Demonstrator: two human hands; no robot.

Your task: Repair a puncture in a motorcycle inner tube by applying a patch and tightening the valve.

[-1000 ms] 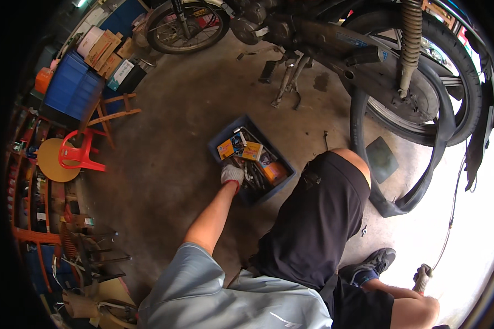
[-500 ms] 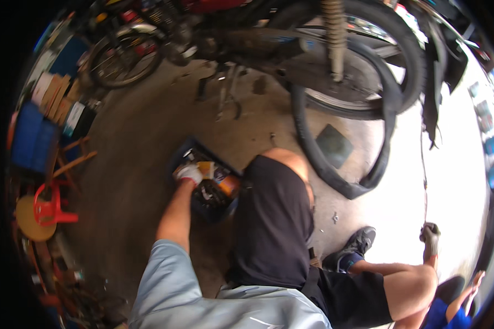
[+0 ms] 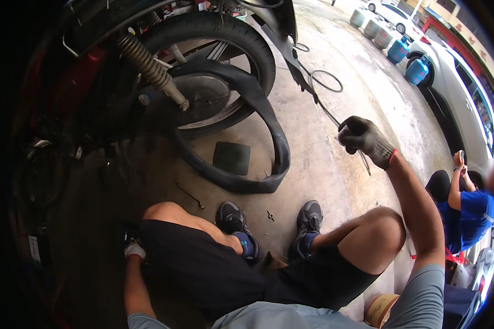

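Note:
My right hand (image 3: 366, 141), in a grey glove with a dark palm, is raised over the floor on the right. Its fingers are curled round a thin black hose (image 3: 328, 112), and a short length shows below the hand. My left hand (image 3: 135, 250), in a whitish glove, is low beside my left thigh, at the shadowed toolbox (image 3: 128, 232); its fingers are too dark to make out. Ahead, a black inner tube (image 3: 280, 159) hangs in a loop from the motorcycle's rear wheel (image 3: 260, 52), its lower end on the floor.
A dark square mat (image 3: 231, 158) lies inside the tube's loop. Nearer are a long metal tool (image 3: 189, 194) and a small metal part (image 3: 270, 216). A person in blue (image 3: 472, 211) sits at the right by a white car (image 3: 461, 82). Blue gas cylinders (image 3: 417, 70) stand beyond.
The view has swung to the right, bringing the street and the seated person further in. My right hand has risen from low beside my knee. The toolbox has fallen into shadow.

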